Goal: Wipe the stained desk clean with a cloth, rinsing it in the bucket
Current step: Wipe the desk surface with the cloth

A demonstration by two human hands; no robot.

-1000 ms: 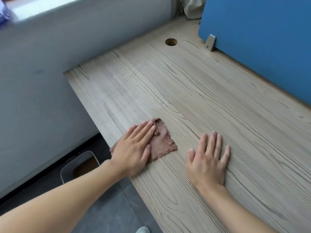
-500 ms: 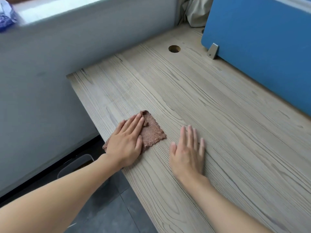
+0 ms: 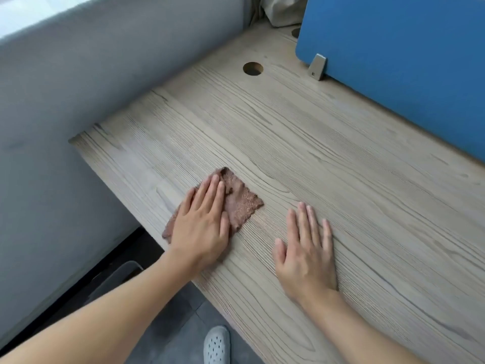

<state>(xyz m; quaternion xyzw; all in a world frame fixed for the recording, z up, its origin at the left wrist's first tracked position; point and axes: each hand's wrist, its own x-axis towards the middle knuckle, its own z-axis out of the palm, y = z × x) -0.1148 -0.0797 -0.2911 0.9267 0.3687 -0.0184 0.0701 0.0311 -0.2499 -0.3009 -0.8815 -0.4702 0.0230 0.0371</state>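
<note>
A small brown cloth [image 3: 240, 203] lies flat on the grey wood-grain desk [image 3: 328, 158], near its left front edge. My left hand [image 3: 202, 224] presses flat on the cloth, fingers together, covering its left half. My right hand [image 3: 307, 250] rests palm down on the bare desk just to the right of the cloth, fingers slightly spread, holding nothing. A faint damp-looking patch shows on the wood between the two hands. A grey bucket [image 3: 118, 277] stands on the floor below the desk edge, mostly hidden by my left forearm.
A blue partition [image 3: 393, 69] with a metal bracket [image 3: 317, 67] runs along the desk's far right. A round cable hole [image 3: 253, 68] sits near the back. A grey wall [image 3: 78, 101] borders the left. Crumpled fabric [image 3: 278, 9] lies at the far corner. A grey shoe [image 3: 217, 345] is on the floor.
My left hand has slid the cloth a little farther along the desk, away from me. The right hand shifted with it, staying flat on the wood. The view tilted down.
</note>
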